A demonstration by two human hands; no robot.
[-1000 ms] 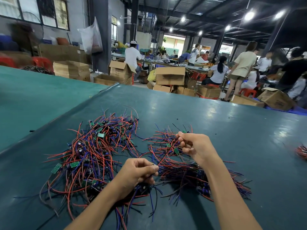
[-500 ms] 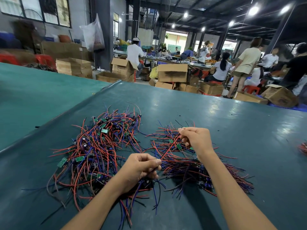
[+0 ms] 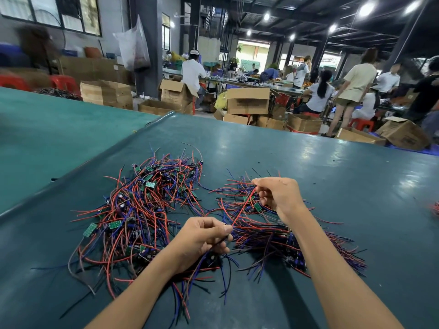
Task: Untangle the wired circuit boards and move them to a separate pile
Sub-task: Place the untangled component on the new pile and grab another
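Left hand [image 3: 204, 241] and right hand [image 3: 280, 195] pinch one thin red wire [image 3: 242, 208] taut, just right of the tangled red-and-blue wire heap [image 3: 142, 210]. Ease it out, don't yank.

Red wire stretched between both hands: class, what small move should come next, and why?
Probably lift the right hand away to the right: the red wire runs taut from its pinch to the left hand, which grips a bundle beside the tangled pile, so pulling should slide it free.

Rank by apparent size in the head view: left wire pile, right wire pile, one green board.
1. Left pile.
2. Right pile, somewhat smaller, though the arm hides part.
3. Green board, far smallest.
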